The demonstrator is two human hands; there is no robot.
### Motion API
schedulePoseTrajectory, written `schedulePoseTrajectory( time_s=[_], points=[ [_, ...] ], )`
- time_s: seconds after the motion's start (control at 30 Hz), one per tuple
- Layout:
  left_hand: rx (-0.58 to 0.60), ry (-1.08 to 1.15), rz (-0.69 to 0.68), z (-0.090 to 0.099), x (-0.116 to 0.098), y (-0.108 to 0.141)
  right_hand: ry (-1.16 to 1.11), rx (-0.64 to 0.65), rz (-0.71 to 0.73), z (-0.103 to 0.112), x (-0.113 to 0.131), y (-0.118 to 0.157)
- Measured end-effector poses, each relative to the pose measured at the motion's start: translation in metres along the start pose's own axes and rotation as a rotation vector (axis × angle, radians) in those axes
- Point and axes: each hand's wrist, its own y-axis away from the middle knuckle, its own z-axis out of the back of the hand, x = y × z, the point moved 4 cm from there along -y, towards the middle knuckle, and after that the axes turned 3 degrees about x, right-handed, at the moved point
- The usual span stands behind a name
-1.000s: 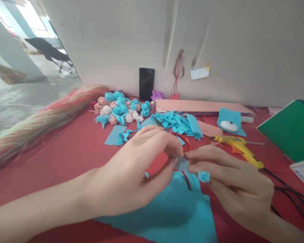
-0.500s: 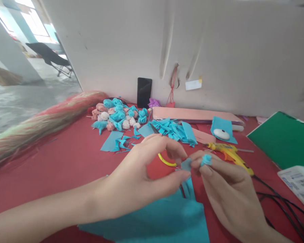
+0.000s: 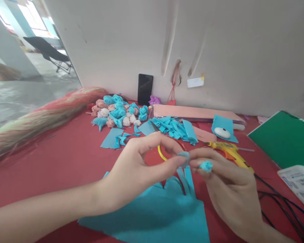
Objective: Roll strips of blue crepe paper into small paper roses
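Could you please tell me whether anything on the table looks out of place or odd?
Mostly just untidiness: blue scraps lie scattered left of the heap of blue strips. The yellow glue gun lies on its side, nozzle close to pink paper, which looks slightly careless, though I cannot tell whether it is hot.

tabletop (image 3: 66, 158) below, wall (image 3: 116, 44) behind.
left of centre, paper flowers (image 3: 119, 113) lie left of paper strips (image 3: 172, 128), a phone (image 3: 145, 89) behind. bottom centre, a paper sheet (image 3: 162, 216) lies below the left hand (image 3: 129, 172) and its paper piece (image 3: 184, 157). right of centre, a paper bud (image 3: 206, 166) sits in the right hand (image 3: 230, 185), the glue gun (image 3: 226, 148) behind.
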Motion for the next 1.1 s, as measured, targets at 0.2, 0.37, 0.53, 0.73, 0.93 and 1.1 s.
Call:
schedulePoseTrajectory(
  time_s=[0.2,0.37,0.53,0.73,0.93,1.1],
  points=[
    [-0.032,-0.133,-0.158,0.002,-0.005,0.005,0.301,0.038,0.298,0.001,0.020,-0.002],
    [0.048,-0.168,-0.196,-0.005,-0.009,0.010,0.396,0.086,0.391,0.002,0.026,-0.002],
    [0.036,-0.187,-0.221,-0.008,-0.013,0.012,0.432,0.129,0.428,0.004,0.028,-0.002],
    [-0.004,-0.148,-0.186,-0.003,-0.013,0.007,0.471,0.123,0.399,0.003,0.027,0.000],
    [0.071,-0.164,-0.150,-0.005,-0.012,0.006,0.498,0.116,0.384,0.003,0.028,-0.002],
    [0.100,-0.178,-0.163,-0.004,-0.011,0.007,0.435,0.085,0.355,0.002,0.026,-0.002]
  ],
)
